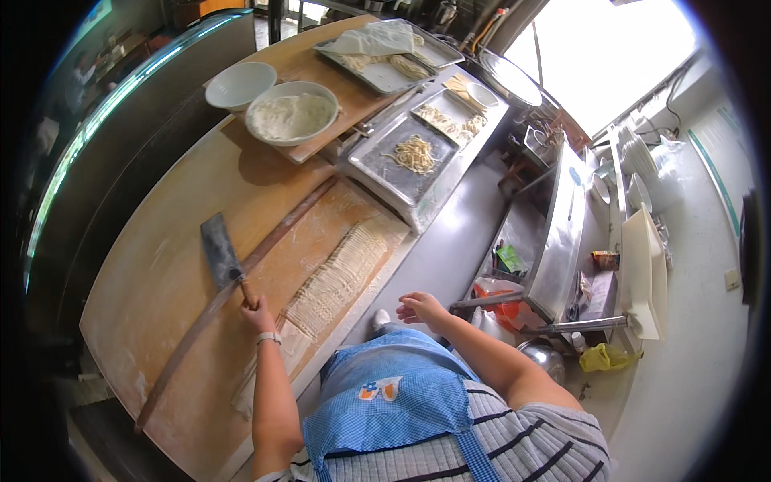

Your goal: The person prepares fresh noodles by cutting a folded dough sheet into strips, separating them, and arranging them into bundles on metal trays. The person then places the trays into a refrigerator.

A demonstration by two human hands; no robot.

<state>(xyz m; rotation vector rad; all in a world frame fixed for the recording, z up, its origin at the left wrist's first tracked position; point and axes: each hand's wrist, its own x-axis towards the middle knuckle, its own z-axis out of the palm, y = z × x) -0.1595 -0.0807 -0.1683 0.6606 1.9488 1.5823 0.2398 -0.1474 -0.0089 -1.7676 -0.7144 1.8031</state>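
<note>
My left hand grips the wooden handle of a cleaver. Its broad, floury blade points away from me, over or against a long wooden rolling pin; I cannot tell if they touch. Right of the pin, a row of dough cut into thin noodle strips lies along the near side of the board. Folded uncut-looking dough extends from its near end, partly hidden by my left arm. My right hand hangs in the air past the table edge, holding nothing, fingers loosely bent and a little apart.
Beyond the wooden worktop stand a bowl of flour and a pale bowl. Metal trays hold noodles; a cloth covers part of another tray. A steel shelf unit stands at right, across the floor.
</note>
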